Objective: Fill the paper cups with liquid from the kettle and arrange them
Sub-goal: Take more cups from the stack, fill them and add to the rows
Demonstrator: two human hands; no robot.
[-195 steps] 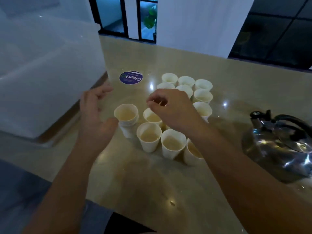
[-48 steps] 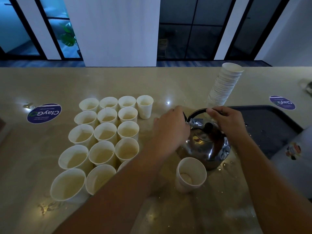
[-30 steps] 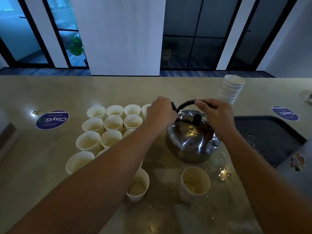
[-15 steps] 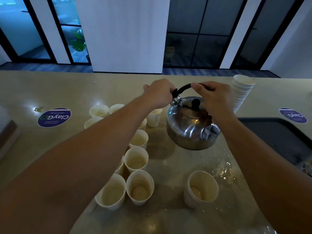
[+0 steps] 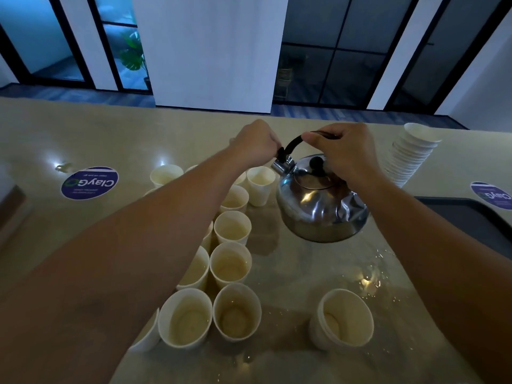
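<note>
Both hands share the kettle (image 5: 321, 200) w/ its steel body hanging clear above the desk (image 5: 291, 273) — right hand (image 5: 346, 153) has its fingers curled round the top of the black handle, left hand (image 5: 256, 146) closes its fingers on the handle's front end by the spout, prob. to steady and aim the pour. Two-handed hold suggests weight, or a need for fine tilt control. Just below and left of the left fingers stand the filled paper cups (image 5: 231, 227), packed rim to rim in rows so they take little room; one lone cup (image 5: 343, 318), nearly empty, sits apart, nearer the person and below the right fingers — likely next for filling. Spilt drops shine on the desk between it and the kettle. A stack of spare cups (image 5: 412, 156) stands right of the right fingers. Vs. half a sec ago: kettle sits slightly higher, hands unchanged in grip, the view tipped down a bit.
</note>
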